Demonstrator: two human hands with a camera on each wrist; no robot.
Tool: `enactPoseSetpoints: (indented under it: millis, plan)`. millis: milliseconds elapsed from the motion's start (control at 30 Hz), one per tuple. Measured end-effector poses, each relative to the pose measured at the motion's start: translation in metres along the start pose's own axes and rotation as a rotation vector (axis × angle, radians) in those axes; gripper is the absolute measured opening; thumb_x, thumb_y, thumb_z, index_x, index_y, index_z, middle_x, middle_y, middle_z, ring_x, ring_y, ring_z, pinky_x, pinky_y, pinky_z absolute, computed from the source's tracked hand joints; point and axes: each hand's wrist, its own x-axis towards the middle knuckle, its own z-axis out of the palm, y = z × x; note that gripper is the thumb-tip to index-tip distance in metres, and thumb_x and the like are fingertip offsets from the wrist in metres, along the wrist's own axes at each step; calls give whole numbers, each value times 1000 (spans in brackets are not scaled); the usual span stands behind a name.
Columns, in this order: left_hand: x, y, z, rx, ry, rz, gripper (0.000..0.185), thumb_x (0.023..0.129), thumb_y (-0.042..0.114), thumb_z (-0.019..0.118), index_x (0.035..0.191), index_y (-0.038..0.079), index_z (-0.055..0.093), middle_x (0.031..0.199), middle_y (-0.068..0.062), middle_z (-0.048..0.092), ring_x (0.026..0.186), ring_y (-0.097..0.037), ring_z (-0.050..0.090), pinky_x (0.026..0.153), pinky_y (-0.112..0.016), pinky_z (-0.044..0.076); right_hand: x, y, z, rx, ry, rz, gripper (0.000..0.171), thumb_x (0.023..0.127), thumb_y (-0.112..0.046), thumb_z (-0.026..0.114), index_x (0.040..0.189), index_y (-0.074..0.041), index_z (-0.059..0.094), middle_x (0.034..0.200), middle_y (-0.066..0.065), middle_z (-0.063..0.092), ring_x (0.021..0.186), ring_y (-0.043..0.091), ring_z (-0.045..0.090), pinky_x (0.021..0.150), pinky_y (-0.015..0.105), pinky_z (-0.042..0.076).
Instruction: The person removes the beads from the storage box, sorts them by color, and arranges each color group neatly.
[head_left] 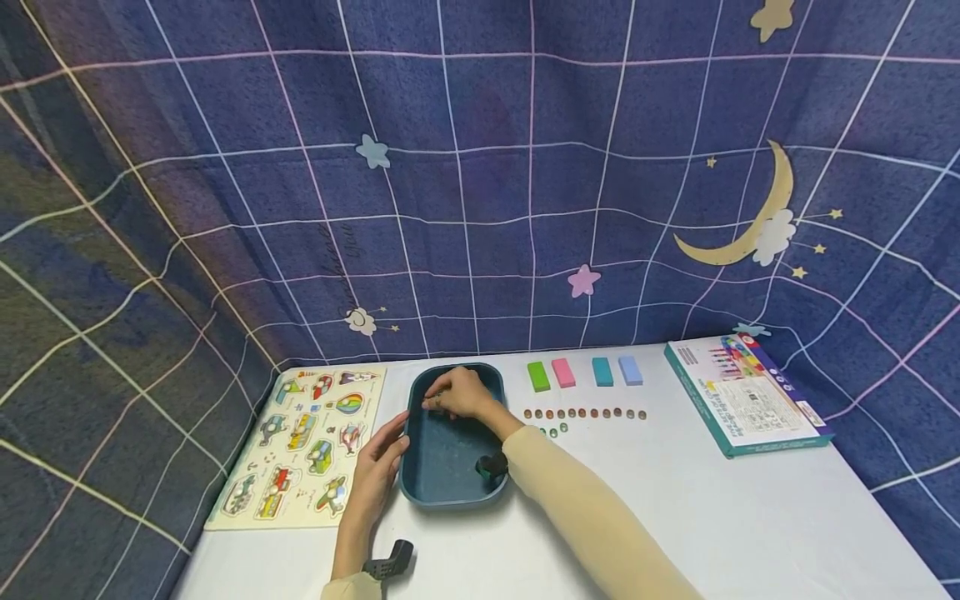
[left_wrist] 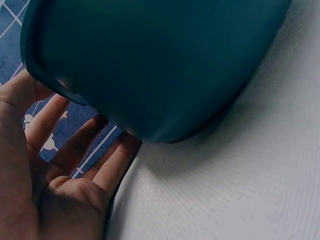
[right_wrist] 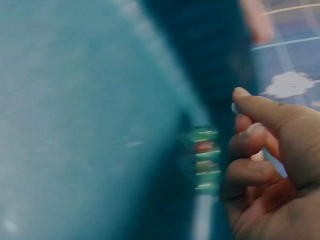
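- The tub (head_left: 450, 479) is sitting on the white table (head_left: 465, 550), between the board (head_left: 303, 450) and the row of brown beads (head_left: 572, 413).
- The left hand (head_left: 377, 467) is steadying the tub's left side, its fingers extended and touching the rim and outer wall rather than wrapping around it.
- The right hand (head_left: 463, 392) is reaching inside the tub's far left part with its fingers curling; whether it is pinching something small cannot be told.
- Small, shiny green and reddish pieces (right_wrist: 205, 160) are lying near that hand inside the tub, blurring too much to count.
- The right sleeve (head_left: 585, 500) is crossing the tub's right side and partly blocking the green beads (head_left: 553, 432) below the brown row.
- A black device (head_left: 491, 465) at the right wrist is covering the tub's near right corner; another (head_left: 392, 561) is sitting on the left wrist.
- Four blocks, green (head_left: 538, 376), pink (head_left: 563, 372), teal (head_left: 602, 372) and lilac (head_left: 631, 371), are standing beyond the beads; the box (head_left: 746, 396) is lying at far right.
- The tub is showing smooth, dark teal walls and rounded corners; the beads are looking round and glossy, the blocks matte and oblong.
- The tablecloth is showing a fine weave, and the navy curtain (head_left: 495, 192) is hanging in soft folds behind.
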Motion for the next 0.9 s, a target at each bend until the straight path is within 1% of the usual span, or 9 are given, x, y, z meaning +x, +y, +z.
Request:
enactPoseSetpoints:
  millis: [33, 133, 233, 333, 433, 567, 667, 767, 900]
  plan:
    - [0, -1, 0, 2, 2, -4, 49, 105, 16, 62, 153, 13, 56, 163, -11, 51, 130, 4, 57, 105, -11, 50, -3, -2, -6, 30, -11, -13, 20, 92, -23, 83, 107, -10, 84, 81, 20, 79, 44, 9, 54, 46, 18, 44]
    - [-1, -1, 1, 16, 6, -10, 49, 104, 19, 64, 153, 15, 56, 162, -10, 51, 128, 7, 57, 105, -11, 49, -15, -4, -32, 98, -21, -47, 21, 94, -26, 82, 109, -11, 83, 69, 17, 72, 46, 11, 52, 47, 21, 43]
    - [-1, -1, 1, 24, 10, -16, 49, 104, 20, 64, 152, 17, 57, 162, -8, 52, 129, 7, 57, 105, -10, 49, -34, 2, -62, 125, 6, -70, 22, 94, -28, 82, 111, -13, 83, 59, 5, 60, 47, 10, 48, 48, 23, 38]
    - [0, -1, 1, 31, 21, -16, 49, 103, 20, 65, 152, 18, 58, 161, -8, 53, 129, 5, 57, 105, -10, 48, -59, 19, -94, 121, 55, -62, 25, 94, -30, 82, 113, -13, 82, 60, -4, 55, 48, 9, 45, 49, 24, 35]
    - [0, 0, 0, 39, 27, -16, 48, 104, 19, 64, 152, 18, 58, 161, -8, 53, 129, 4, 57, 104, -10, 49, -87, 47, -123, 110, 130, -24, 27, 94, -29, 82, 114, -11, 81, 64, -3, 59, 47, 9, 44, 46, 24, 35]
    - [0, 2, 1, 51, 23, -19, 48, 104, 19, 63, 152, 18, 57, 162, -9, 53, 129, 4, 57, 104, -10, 49, -129, 90, -157, 93, 241, 51, 30, 96, -24, 79, 118, -4, 78, 66, 4, 64, 45, 9, 46, 42, 23, 34]
    - [-1, 2, 1, 52, 23, -27, 48, 104, 20, 63, 152, 19, 57, 162, -8, 53, 128, 6, 57, 104, -10, 49, -159, 123, -177, 55, 318, 113, 33, 98, -22, 77, 121, 2, 75, 62, 0, 59, 45, 7, 45, 43, 24, 34]
    - [-1, 2, 1, 50, 25, -31, 49, 104, 21, 64, 152, 19, 58, 162, -7, 53, 128, 7, 57, 104, -10, 49, -185, 146, -190, 5, 387, 182, 34, 100, -22, 74, 124, 2, 74, 60, -6, 54, 45, 7, 43, 45, 24, 35]
    - [-1, 2, 1, 46, 25, -28, 49, 104, 20, 64, 152, 18, 57, 162, -8, 53, 127, 7, 58, 103, -11, 50, -209, 162, -196, -86, 442, 259, 31, 100, -20, 71, 123, 1, 75, 64, -5, 54, 51, 9, 44, 50, 25, 37]
